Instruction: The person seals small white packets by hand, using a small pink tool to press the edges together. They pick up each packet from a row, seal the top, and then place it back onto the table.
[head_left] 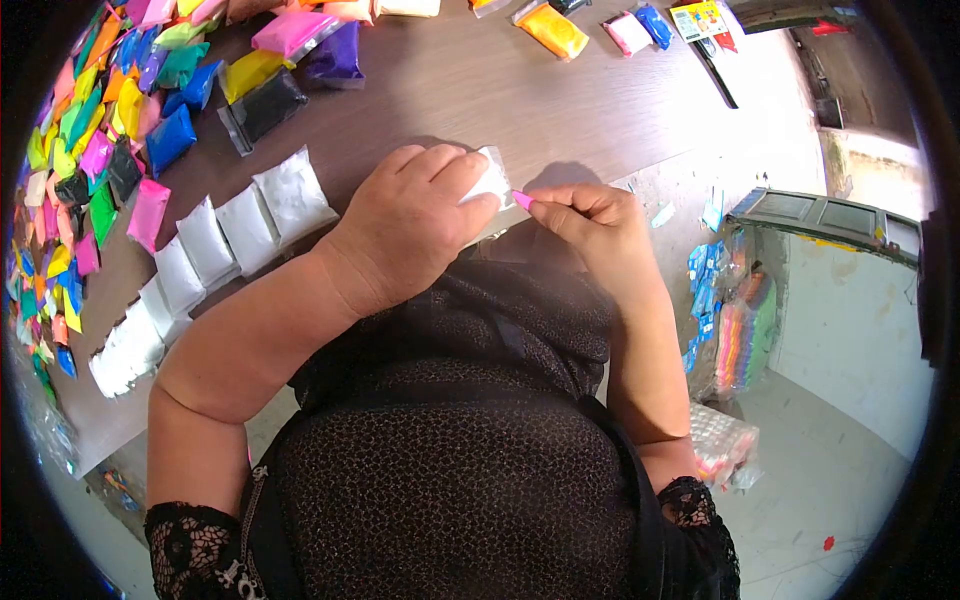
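Observation:
My left hand (420,215) is closed on a white packet (489,178), its thumb and fingers curled over the near side. A clear edge of the packet sticks out toward the right. My right hand (592,225) pinches a small pink pointed piece (522,200) between thumb and forefinger. The tip of that piece is right at the packet's edge; the rest is hidden in the fingers. Left of my left forearm, a row of similar white packets (247,222) lies on the brown table (420,90).
Many colourful packets (100,155) are heaped along the far left. A black packet (265,110) and a purple packet (336,56) lie nearer. An orange packet (552,30) and a black stick-like tool (718,78) are at the back. Blue wrappers (705,290) hang to the right.

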